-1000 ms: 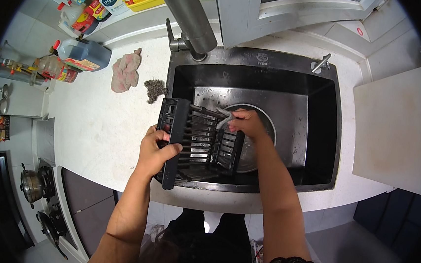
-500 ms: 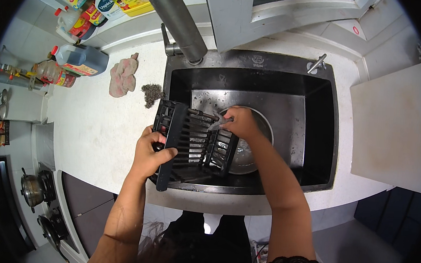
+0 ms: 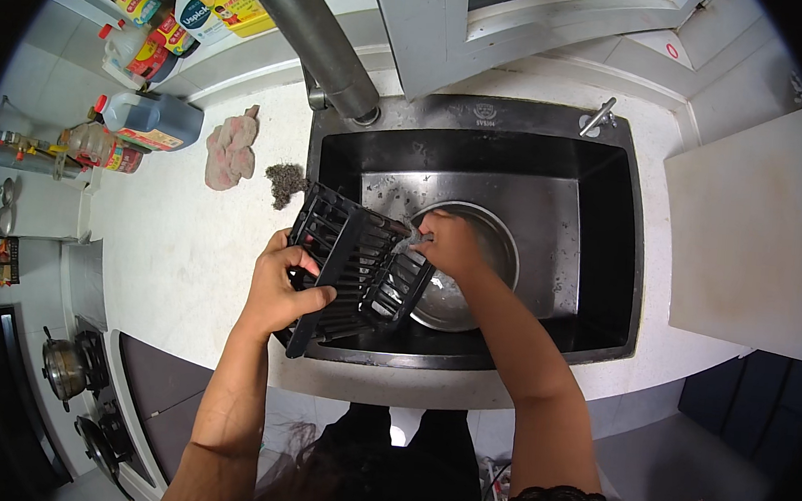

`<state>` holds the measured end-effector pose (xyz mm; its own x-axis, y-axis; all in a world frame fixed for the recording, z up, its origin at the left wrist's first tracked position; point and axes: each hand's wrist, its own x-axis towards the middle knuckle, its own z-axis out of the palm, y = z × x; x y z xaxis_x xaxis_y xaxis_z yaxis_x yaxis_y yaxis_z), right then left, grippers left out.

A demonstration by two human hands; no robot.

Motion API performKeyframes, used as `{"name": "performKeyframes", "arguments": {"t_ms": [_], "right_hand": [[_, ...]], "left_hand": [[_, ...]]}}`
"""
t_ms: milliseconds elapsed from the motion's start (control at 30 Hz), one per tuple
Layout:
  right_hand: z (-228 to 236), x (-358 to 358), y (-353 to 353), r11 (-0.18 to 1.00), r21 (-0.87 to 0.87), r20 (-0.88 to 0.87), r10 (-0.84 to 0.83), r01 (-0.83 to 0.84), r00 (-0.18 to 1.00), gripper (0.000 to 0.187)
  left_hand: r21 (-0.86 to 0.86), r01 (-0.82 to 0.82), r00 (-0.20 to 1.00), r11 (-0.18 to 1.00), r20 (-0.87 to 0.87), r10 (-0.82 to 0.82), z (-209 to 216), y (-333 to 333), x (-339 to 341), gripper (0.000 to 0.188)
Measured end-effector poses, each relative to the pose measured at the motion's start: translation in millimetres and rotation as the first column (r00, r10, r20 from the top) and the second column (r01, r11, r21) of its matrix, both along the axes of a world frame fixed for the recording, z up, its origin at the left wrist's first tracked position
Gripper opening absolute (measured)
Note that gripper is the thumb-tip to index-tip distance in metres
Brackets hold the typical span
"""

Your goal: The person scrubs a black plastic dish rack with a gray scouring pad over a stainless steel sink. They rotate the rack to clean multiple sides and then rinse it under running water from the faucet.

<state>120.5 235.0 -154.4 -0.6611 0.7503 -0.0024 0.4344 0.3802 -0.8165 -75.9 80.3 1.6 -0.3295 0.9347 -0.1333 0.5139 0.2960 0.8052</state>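
Observation:
My left hand [image 3: 278, 283] is closed on the left side of a black slatted drain rack [image 3: 329, 268], thumb on top of its wide edge. The rack is tilted over the left part of the dark sink [image 3: 556, 201]. At the rack's far right corner, my right hand [image 3: 450, 243] pinches a small grey cloth [image 3: 411, 239] against the bars. Beneath both hands, a round metal basin [image 3: 513, 245] stands in the sink, partly hidden by the rack and my right forearm.
Left of the sink lie a dark scouring pad [image 3: 285, 185] and a crumpled pinkish rag [image 3: 231, 150]. Several bottles [image 3: 157, 122] line the back left. A thick grey faucet [image 3: 318, 41] slants over the far left corner. A pale board [image 3: 751, 231] is at the right.
The rack has turned clockwise and its right end has shifted left and nearer the counter. My right hand and the cloth have moved slightly with its corner.

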Motion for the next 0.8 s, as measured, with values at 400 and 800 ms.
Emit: {"name": "performKeyframes", "arguments": {"t_ms": [400, 800], "right_hand": [[-57.9, 47.9, 10.6, 0.905, -0.062, 0.341, -0.378, 0.422, 0.861, 0.022], [-69.2, 61.6, 31.2, 0.877, -0.417, 0.285, -0.126, 0.241, 0.950, 0.028]], "left_hand": [[-0.162, -0.265, 0.947, 0.951, 0.140, 0.288, 0.8, -2.4, -1.6, 0.028], [-0.275, -0.341, 0.859, 0.899, 0.296, 0.417, -2.6, 2.6, 17.1, 0.027]]}}
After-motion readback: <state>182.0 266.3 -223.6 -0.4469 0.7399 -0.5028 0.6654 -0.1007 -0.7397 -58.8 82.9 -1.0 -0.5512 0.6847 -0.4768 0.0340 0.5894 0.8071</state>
